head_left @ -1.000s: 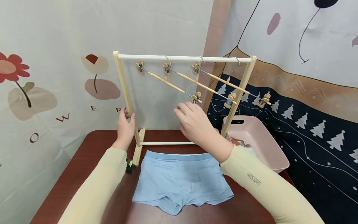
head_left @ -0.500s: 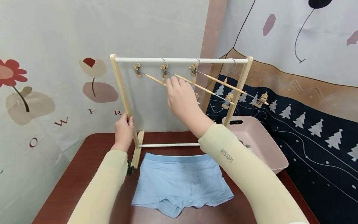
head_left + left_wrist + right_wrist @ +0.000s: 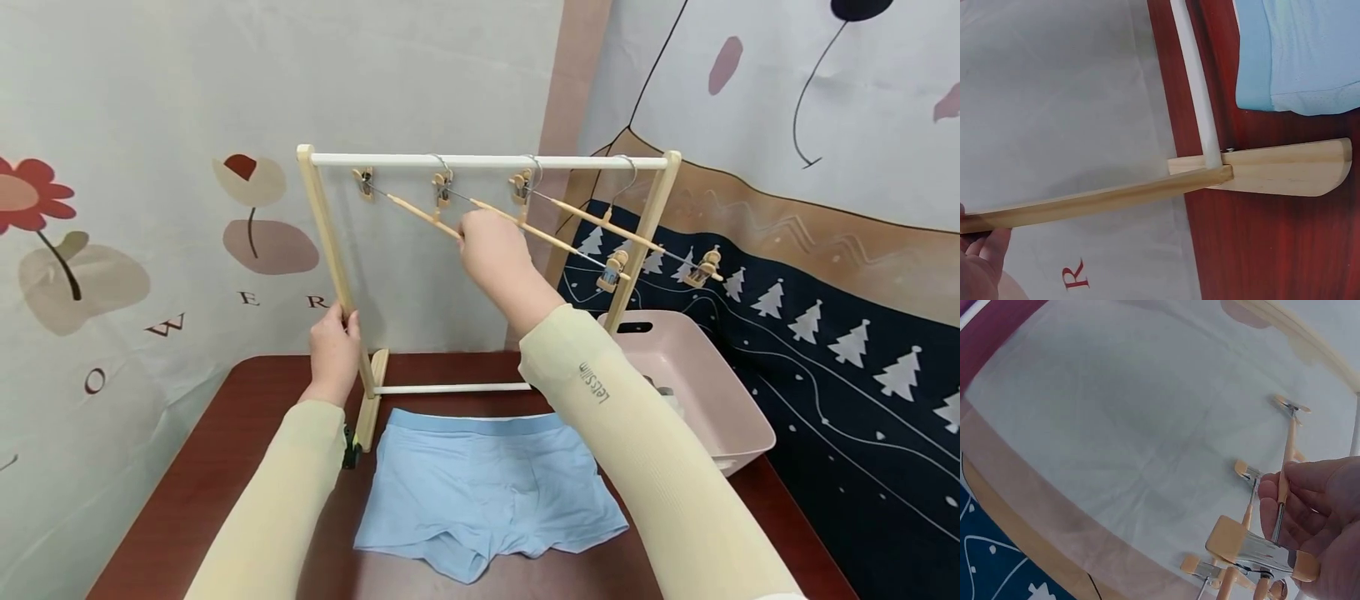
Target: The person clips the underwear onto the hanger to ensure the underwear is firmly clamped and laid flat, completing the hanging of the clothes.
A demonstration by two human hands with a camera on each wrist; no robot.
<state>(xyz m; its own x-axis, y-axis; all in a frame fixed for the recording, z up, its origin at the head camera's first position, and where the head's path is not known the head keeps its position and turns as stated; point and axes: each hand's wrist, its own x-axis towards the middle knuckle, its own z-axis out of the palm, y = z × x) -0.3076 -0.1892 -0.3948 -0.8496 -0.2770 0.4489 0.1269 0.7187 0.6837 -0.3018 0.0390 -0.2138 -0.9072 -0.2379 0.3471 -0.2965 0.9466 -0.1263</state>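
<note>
My left hand [image 3: 333,354] grips the left upright [image 3: 327,229] of a small wooden drying rack with a white top rail [image 3: 487,161]. With my right hand [image 3: 497,260] I pinch the bar of the leftmost clip hanger [image 3: 411,206], which hangs from the rail. In the right wrist view, thumb and fingers hold that bar near its large front clip [image 3: 1227,539]. The head view hides this clip behind the hand. Light blue boxer briefs [image 3: 487,492] lie flat on the table in front of the rack, waistband toward it.
Two more clip hangers [image 3: 551,237] hang on the rail to the right. A pink basin [image 3: 723,375] stands at the right with some items inside, partly hidden by my right arm. The dark red table [image 3: 202,475] meets a printed cloth wall behind.
My right hand has moved up and left from beside the leftmost hanger's front clip and taken hold of its bar. The left hand's fingers have closed around the upright.
</note>
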